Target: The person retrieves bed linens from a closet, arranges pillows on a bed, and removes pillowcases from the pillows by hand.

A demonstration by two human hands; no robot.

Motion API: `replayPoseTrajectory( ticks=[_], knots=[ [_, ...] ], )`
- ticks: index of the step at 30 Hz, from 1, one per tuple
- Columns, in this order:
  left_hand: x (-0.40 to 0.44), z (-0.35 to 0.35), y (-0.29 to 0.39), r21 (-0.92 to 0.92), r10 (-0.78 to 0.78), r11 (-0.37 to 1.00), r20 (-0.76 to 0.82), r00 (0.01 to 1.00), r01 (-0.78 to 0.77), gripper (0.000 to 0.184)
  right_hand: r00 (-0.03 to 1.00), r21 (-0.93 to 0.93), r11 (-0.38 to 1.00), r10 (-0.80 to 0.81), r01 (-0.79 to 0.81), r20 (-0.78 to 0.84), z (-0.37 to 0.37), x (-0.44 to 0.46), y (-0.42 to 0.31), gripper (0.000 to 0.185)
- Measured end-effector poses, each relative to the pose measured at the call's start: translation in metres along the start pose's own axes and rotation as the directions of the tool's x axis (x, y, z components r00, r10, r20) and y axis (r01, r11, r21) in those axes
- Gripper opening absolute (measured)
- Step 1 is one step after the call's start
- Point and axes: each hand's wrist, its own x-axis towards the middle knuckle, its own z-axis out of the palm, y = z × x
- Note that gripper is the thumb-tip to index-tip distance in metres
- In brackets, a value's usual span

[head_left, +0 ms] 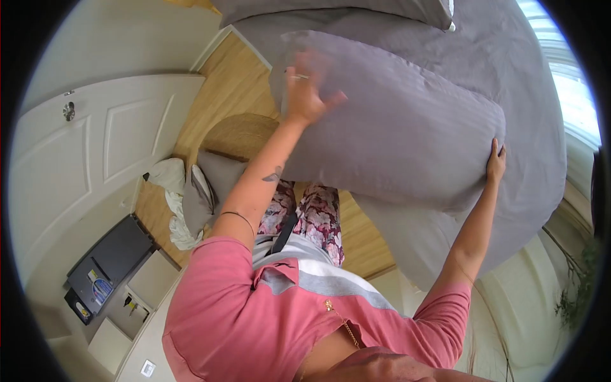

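A plump pillow [394,134] in a grey-mauve pillowcase lies on the grey bed, close in front of me. My left hand [305,95] is over the pillow's left end with its fingers spread and a ring on one of them; the fingertips are smeared by motion, and I cannot tell whether they touch the cloth. At the opposite end, my right hand [496,164] grips the pillow's right edge, part of its fingers hidden.
Grey bedding [509,70] covers the bed, with another pillow [344,9] at the far end. Cushions [216,178] and crumpled pale cloth [175,191] lie left on the wooden floor beside a round woven item [238,135]. A white door [102,137] stands farther left.
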Motion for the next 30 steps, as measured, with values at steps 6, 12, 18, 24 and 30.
replayPoseTrajectory(
  ticks=[6, 12, 18, 24, 30],
  knots=[
    [-0.113, -0.012, -0.207, 0.552, -0.598, 0.785, 0.793, 0.114, 0.281, 0.055, 0.994, -0.151, 0.988, -0.058, 0.043, -0.094, 0.013, 0.007, 0.010, 0.071],
    [-0.189, -0.123, -0.279, 0.685, -0.743, 0.659, 0.533, 0.404, 0.310, 0.058, 0.779, -0.445, 0.830, -0.511, 0.337, -0.364, 0.028, -0.022, -0.011, 0.047],
    [-0.052, -0.053, 0.064, -0.334, -0.006, 0.938, 0.256, 0.967, 0.094, 0.052, 0.425, -0.073, 0.423, -0.859, 0.903, 0.285, 0.126, -0.274, -0.139, 0.038],
    [-0.181, -0.034, -0.031, -0.484, 0.603, 0.797, 0.634, 0.483, -0.360, 0.057, 0.704, -0.558, 0.565, -0.709, 0.607, 0.048, 0.054, -0.149, 0.024, 0.057],
    [-0.152, -0.183, -0.380, 0.656, -0.649, 0.671, 0.745, 0.153, -0.347, 0.042, 0.965, -0.752, 0.617, 0.246, -0.231, -0.094, -0.071, -0.018, 0.156, 0.049]
  ],
)
